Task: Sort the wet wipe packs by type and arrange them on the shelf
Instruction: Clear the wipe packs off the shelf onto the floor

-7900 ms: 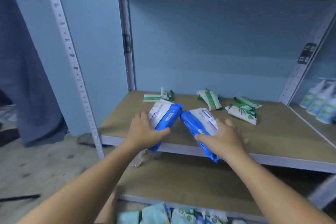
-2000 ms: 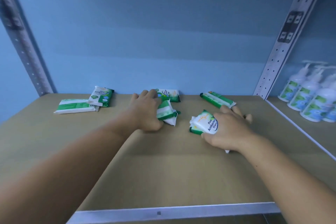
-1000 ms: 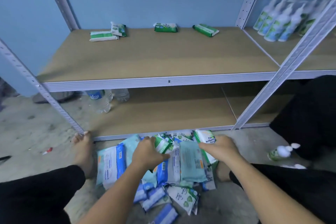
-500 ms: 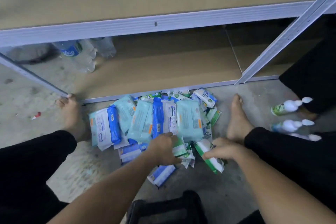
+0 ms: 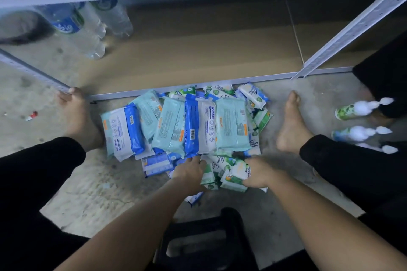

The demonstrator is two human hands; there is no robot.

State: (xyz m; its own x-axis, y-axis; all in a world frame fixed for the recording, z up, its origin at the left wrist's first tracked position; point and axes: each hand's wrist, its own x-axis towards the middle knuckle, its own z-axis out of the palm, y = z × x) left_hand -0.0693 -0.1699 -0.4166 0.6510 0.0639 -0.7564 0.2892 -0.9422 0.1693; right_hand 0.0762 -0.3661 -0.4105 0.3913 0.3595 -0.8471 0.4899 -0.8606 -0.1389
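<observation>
I see the pile of wipe packs (image 5: 176, 125) on the floor against the bottom shelf (image 5: 198, 50). A second ago both hands hung over the pile's shelf end. They are at its near edge now. The right hand (image 5: 263, 174) is wrapped round a green-and-white pack (image 5: 236, 171). The left hand (image 5: 191, 171) curls over a small green pack (image 5: 208, 177); whether it grips, I cannot tell.

The concrete floor (image 5: 88, 193) bears a loose pile of wet wipe packs (image 5: 229, 125) beneath and just beyond the left hand (image 5: 191, 171) and right hand (image 5: 262, 174), pump bottles (image 5: 350, 111) lying well to the right of the right hand, and clear water bottles (image 5: 88, 35) well beyond the left hand, leftward.
</observation>
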